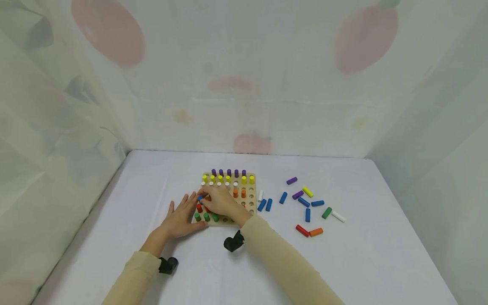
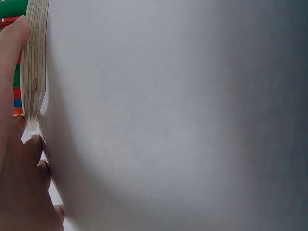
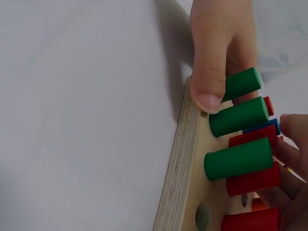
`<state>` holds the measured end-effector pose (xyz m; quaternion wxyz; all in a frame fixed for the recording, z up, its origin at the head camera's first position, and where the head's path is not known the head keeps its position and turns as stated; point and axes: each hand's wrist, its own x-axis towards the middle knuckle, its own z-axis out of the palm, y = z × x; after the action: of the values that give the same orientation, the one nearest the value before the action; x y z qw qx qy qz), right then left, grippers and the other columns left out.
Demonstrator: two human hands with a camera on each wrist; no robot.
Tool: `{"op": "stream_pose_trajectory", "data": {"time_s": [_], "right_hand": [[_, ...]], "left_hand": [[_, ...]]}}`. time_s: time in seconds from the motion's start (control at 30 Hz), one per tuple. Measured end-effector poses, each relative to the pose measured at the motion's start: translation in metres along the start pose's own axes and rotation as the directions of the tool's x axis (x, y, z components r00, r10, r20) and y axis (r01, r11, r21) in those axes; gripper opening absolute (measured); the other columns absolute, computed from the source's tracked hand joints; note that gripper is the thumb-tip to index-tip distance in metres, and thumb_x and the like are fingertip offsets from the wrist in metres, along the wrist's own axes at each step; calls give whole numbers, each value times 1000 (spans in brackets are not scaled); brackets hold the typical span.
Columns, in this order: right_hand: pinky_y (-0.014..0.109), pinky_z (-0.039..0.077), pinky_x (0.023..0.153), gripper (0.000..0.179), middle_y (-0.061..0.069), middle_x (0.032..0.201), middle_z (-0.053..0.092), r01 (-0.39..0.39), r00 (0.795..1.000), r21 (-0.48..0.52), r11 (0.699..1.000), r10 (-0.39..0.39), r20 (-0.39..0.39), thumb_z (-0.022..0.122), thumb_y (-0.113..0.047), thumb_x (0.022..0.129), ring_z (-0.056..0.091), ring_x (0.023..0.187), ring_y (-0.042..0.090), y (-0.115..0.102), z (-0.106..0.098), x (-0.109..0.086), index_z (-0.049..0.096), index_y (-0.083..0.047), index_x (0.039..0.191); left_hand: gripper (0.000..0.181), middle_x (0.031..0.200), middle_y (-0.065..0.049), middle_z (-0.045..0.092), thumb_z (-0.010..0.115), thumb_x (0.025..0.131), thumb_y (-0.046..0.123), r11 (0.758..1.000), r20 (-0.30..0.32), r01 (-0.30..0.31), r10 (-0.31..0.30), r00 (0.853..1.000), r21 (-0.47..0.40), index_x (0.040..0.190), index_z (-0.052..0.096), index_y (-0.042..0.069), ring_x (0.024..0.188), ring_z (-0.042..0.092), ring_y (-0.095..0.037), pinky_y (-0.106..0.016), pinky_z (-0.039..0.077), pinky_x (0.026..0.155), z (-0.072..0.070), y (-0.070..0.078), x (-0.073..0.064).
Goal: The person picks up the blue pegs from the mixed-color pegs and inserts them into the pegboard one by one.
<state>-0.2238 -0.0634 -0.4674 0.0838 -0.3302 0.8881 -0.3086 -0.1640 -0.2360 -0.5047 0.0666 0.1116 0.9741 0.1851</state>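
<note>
A wooden pegboard (image 1: pixel 253 207) carries rows of coloured pegs. My right hand (image 1: pixel 219 201) reaches over its left part and pinches a blue peg (image 1: pixel 200 198) between thumb and fingertips, low over the leftmost column. In the right wrist view, the blue peg (image 3: pixel 262 126) shows behind red and green pegs, with my right fingertips (image 3: pixel 291 126) at its end. My left hand (image 1: pixel 180 221) lies at the board's front left corner, fingers straight and spread along the left side. Its thumb (image 3: pixel 209 98) presses on the front edge beside a green peg (image 3: pixel 239 117).
Loose pegs lie right of the board: several blue ones (image 1: pixel 283 198), a purple peg (image 1: pixel 292 181), a yellow peg (image 1: pixel 308 192), a green peg (image 1: pixel 326 212), a white peg (image 1: pixel 338 216), a red peg (image 1: pixel 302 231) and an orange peg (image 1: pixel 316 232). Patterned curtains (image 1: pixel 244 84) surround the white table (image 1: pixel 366 262).
</note>
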Motion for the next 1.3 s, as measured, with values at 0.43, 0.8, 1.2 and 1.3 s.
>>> {"op": "stream_pose_trajectory", "data": {"time_s": [0.43, 0.8, 1.2, 1.3], "right_hand": [[11, 47, 79, 27, -5, 113, 61, 59, 998, 122, 991, -58, -10, 52, -22, 94, 58, 98, 4, -4, -16, -15, 56, -16, 120], [18, 48, 86, 31, -4, 118, 61, 98, 992, 159, 982, -83, -99, 51, -25, 95, 57, 103, 5, 2, -38, -39, 56, -15, 125], [36, 51, 88, 27, 1, 119, 59, 102, 966, 138, 985, -65, -249, 54, -22, 93, 57, 108, 16, 18, -61, -66, 58, -14, 119], [39, 51, 86, 27, 2, 118, 60, 125, 948, 138, 983, -77, -308, 57, -18, 91, 58, 106, 17, 26, -63, -70, 58, -13, 118]], "left_hand": [[102, 155, -7, 15, 57, 72, 71, 1000, 3, -2, 2, 1000, -14, 149, 14, 20, 141, 9, -34, -68, -4, 104, 1, -3, 2], [104, 155, -8, 15, 58, 71, 72, 1000, 6, 11, -11, 1000, -17, 149, 17, 17, 141, 8, -35, -66, -5, 105, 2, -3, 2], [104, 154, -9, 16, 59, 70, 71, 1000, 1, 20, -20, 1000, -16, 149, 15, 19, 141, 9, -35, -65, -4, 106, 3, -1, 2], [104, 154, -9, 15, 59, 70, 71, 1000, 5, 21, -21, 1000, -15, 149, 15, 19, 141, 8, -35, -65, -4, 106, 3, -1, 3]]}}
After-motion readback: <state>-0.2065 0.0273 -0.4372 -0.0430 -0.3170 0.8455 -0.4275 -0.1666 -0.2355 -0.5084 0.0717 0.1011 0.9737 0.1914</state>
